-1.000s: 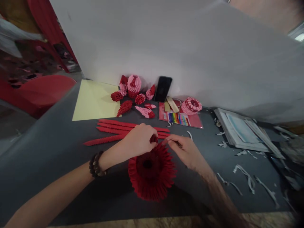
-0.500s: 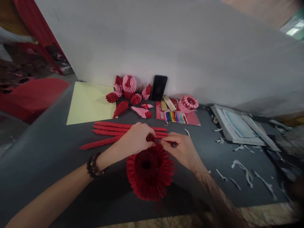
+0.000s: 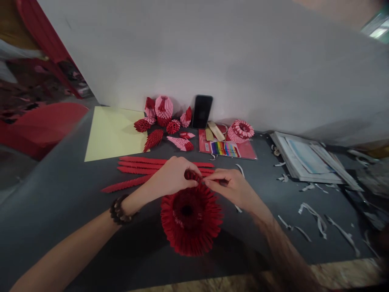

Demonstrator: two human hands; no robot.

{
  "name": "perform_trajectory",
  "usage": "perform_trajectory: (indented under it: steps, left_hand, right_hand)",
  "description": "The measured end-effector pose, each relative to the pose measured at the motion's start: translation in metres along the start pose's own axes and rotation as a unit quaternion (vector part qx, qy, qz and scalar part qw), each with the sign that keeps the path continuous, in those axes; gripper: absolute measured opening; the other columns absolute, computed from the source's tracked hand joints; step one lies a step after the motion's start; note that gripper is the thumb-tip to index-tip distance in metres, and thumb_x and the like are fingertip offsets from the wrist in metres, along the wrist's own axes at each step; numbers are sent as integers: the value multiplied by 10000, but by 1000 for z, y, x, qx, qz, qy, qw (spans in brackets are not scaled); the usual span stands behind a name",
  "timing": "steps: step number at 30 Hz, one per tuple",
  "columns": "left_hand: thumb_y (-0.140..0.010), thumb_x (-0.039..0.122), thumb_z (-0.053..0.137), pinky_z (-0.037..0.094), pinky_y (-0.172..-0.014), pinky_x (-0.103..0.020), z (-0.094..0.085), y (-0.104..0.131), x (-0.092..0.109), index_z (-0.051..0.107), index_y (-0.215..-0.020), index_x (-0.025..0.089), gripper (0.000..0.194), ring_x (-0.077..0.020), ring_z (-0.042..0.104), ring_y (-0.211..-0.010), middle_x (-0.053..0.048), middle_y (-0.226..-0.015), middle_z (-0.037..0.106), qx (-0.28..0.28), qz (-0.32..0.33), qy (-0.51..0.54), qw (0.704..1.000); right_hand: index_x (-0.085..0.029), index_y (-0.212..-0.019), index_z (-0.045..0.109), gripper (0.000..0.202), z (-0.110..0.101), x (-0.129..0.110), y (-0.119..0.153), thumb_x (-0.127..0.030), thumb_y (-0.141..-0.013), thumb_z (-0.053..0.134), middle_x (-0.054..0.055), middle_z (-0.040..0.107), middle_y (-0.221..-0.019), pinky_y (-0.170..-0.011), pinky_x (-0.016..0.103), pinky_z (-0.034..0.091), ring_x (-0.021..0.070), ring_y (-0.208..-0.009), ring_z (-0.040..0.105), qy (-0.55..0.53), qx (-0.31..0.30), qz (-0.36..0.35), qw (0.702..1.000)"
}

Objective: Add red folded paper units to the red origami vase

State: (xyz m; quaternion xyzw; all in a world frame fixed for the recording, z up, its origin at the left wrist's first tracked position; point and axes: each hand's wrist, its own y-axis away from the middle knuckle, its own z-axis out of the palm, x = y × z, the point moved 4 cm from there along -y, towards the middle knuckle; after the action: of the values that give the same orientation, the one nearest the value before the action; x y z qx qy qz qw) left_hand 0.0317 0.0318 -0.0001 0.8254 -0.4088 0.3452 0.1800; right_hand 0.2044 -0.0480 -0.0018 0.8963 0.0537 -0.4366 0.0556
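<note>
A round red folded-paper piece [image 3: 191, 239] with a dark hole in its middle lies on the dark table [image 3: 60, 207]. My left hand [image 3: 176, 176] curls over its far rim, fingers and thumb closed on the red paper. From the right, my right hand [image 3: 232, 187] pinches at the same rim, its fingertips almost touching the left ones. What exactly sits between the right fingertips is too small to tell. Long red folded-paper strips [image 3: 130, 183] lie just behind and to the left, partly under my left forearm.
Red and pink paper pieces [image 3: 153, 140] and a phone [image 3: 202, 112] stand by the wall. A yellow sheet [image 3: 115, 134] lies left, a pink ring-shaped piece [image 3: 241, 132] right. Farther right are stacked papers [image 3: 306, 158] and white scraps [image 3: 314, 217]. A red chair [image 3: 51, 121] stands left.
My right fingers have shifted slightly left along the rim, and my left hand has tilted a little. The view has moved slightly.
</note>
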Motion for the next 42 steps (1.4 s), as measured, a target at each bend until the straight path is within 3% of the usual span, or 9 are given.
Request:
perform_trajectory:
  steps: [4, 7, 9, 15, 20, 27, 35, 42]
  left_hand:
    - [-806, 301, 716, 471, -753, -306, 0, 0, 1, 804, -1007, 239, 228, -180, 695, -761, -19, -921, 807, 13, 7, -6, 1000]
    - [-804, 284, 710, 465, -796, -310, 1, 1, 3, 805, -962, 234, 191, -180, 696, -774, -18, -899, 804, 10, 25, -1, 1000]
    - [-800, 257, 702, 456, -779, -295, 1, 1, 5, 804, -946, 237, 180, -169, 689, -760, -9, -878, 800, 3, 33, 7, 999]
    - [-808, 328, 713, 406, -701, -288, 1, 2, 4, 796, -910, 206, 180, -155, 638, -666, -8, -783, 773, 10, 35, -15, 999]
    - [-800, 354, 715, 362, -647, -289, 3, 2, 0, 773, -823, 195, 171, -142, 595, -619, 2, -697, 727, 25, 48, -10, 998]
    - [-785, 338, 721, 374, -635, -294, 5, 2, -4, 800, -894, 207, 189, -139, 599, -620, -6, -715, 733, 22, 56, 28, 998]
    - [-786, 321, 722, 397, -648, -310, 4, 2, -3, 814, -989, 228, 242, -155, 632, -640, -29, -781, 774, 21, 49, 28, 998]
    - [-780, 329, 724, 368, -625, -302, 4, 2, -3, 805, -888, 207, 182, -147, 595, -626, -23, -733, 742, 19, 49, 30, 998]
  right_hand:
    - [-246, -1007, 783, 206, -3, 3, 2, -390, -890, 692, -1, 725, -796, -603, 261, 436, 139, -674, 602, -18, 18, 35, 999]
    - [-221, -1015, 727, 290, -5, 6, 1, -429, -818, 780, -15, 703, -743, -604, 264, 462, 136, -639, 600, -89, 66, 47, 993]
    - [-212, -950, 718, 269, -5, 7, -1, -431, -813, 792, 6, 726, -787, -667, 282, 510, 150, -700, 643, -135, 99, 26, 986]
    - [-248, -917, 796, 145, 9, 11, -10, -377, -861, 763, 55, 765, -1042, -905, 362, 549, 207, -992, 700, -197, 113, -22, 974]
    - [-258, -941, 809, 172, 15, 18, -10, -373, -814, 807, 38, 798, -928, -865, 372, 576, 206, -893, 731, -215, 156, 23, 964]
    - [-243, -991, 811, 263, 16, 13, -7, -398, -778, 815, 61, 811, -982, -784, 346, 603, 201, -857, 739, -197, 140, 95, 966]
    - [-271, -953, 816, 220, 12, 13, -7, -372, -757, 825, 51, 818, -956, -795, 393, 625, 215, -840, 756, -173, 152, 108, 967]
    - [-250, -929, 805, 251, 15, 10, -6, -402, -733, 845, 51, 812, -886, -779, 382, 629, 208, -785, 751, -180, 169, 119, 962]
